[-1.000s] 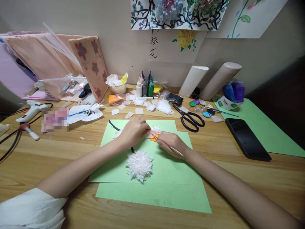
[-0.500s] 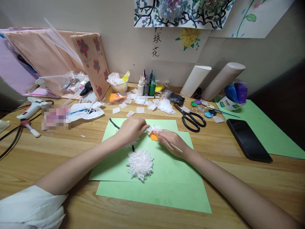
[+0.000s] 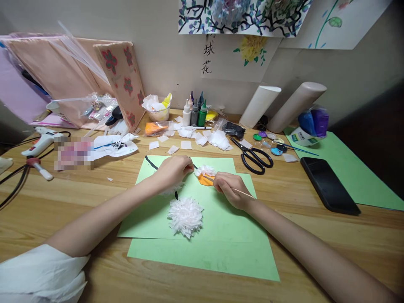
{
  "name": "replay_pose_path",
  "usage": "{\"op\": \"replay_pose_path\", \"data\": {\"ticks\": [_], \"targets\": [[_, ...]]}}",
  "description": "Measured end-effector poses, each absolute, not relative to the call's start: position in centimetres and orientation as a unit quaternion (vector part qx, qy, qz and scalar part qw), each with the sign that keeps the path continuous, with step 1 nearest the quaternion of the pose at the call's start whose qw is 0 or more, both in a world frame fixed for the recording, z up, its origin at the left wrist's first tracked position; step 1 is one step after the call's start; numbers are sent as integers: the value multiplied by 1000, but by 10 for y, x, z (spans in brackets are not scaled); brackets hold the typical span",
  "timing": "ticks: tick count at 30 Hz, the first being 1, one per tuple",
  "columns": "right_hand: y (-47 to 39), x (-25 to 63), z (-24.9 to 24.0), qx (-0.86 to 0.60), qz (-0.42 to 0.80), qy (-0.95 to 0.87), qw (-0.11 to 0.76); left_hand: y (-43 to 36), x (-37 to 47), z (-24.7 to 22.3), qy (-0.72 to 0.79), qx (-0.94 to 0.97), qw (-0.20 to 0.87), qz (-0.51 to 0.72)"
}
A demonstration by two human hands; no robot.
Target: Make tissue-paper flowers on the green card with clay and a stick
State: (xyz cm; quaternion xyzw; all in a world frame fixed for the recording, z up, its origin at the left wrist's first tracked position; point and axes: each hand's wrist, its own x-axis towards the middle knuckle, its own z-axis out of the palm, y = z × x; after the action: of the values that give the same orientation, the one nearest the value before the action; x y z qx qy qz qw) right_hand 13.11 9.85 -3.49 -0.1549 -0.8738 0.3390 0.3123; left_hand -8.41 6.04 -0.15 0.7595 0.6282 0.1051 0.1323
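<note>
My right hand (image 3: 232, 188) is closed around a thin pale wooden stick (image 3: 243, 193), whose front end reaches over an orange patch (image 3: 205, 180). Fluffy white paper petals (image 3: 206, 170) stand along the patch's upper side. Just left of it, my left hand (image 3: 178, 170) has its fingertips pinched together; anything between them is too small to make out. Under both hands lies a green sheet (image 3: 224, 219) with black lines on it. Nearer to me rests a full white paper flower (image 3: 186, 217), and my left wrist partly hides another white tuft (image 3: 172, 189).
Small white paper squares (image 3: 186, 145) lie behind the green sheet. Black-handled scissors (image 3: 254, 162), a phone (image 3: 328, 185) and paint bottles (image 3: 194, 112) stand or lie around it. A glue gun (image 3: 42, 141) and its cable are at the left. A bowl (image 3: 158, 111) stands at the back.
My left fingertips have drawn back slightly left from the white petals. My right hand has shifted a little right with the stick, and more of the orange patch shows.
</note>
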Motion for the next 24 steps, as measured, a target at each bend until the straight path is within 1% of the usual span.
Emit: {"op": "replay_pose_path", "data": {"ticks": [5, 9, 15, 21, 24], "targets": [[100, 128, -36, -137, 304, -903, 272, 61, -86, -4, 627, 758, 141, 111], [101, 128, -38, -164, 296, -904, 262, 61, -85, -3, 629, 756, 142, 112], [101, 126, -37, -202, 340, -885, 244, 61, -85, -3, 626, 759, 140, 112], [105, 122, -34, -304, 444, -803, 256, 61, -84, -3, 626, 759, 143, 108], [104, 123, -33, -291, 441, -806, 269, 60, -84, -3, 628, 759, 137, 108]]}}
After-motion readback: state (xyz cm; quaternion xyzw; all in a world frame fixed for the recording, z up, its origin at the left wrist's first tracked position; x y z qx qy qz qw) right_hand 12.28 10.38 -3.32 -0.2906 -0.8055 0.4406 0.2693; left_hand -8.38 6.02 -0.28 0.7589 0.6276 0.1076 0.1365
